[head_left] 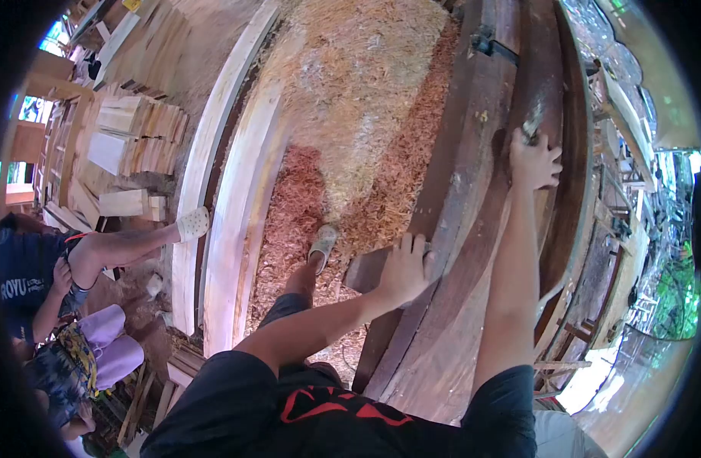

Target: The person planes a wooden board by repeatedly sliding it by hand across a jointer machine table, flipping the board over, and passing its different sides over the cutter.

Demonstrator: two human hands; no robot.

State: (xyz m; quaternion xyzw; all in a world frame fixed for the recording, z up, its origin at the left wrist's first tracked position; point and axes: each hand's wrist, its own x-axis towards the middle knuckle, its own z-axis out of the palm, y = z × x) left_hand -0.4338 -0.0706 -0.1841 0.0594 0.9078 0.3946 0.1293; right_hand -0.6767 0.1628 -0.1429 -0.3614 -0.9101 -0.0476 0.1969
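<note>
"What sort of place is this?"

"A woodworking shop, surely: shavings point(365, 76) lie thick at twelve o'clock."

"And the stock?"

"Stacked boards point(140, 133) at ten o'clock, long pale timbers point(242, 206) at nine, heavy dark timber point(472, 137) at two."

"Is it closed in?"

"Partly open, I'd say; bright greenery point(675, 294) shows at three o'clock."

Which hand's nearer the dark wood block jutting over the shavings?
Left. The left hand is at one end of the wood block; the right hand is farther off, up the dark timber.
</note>
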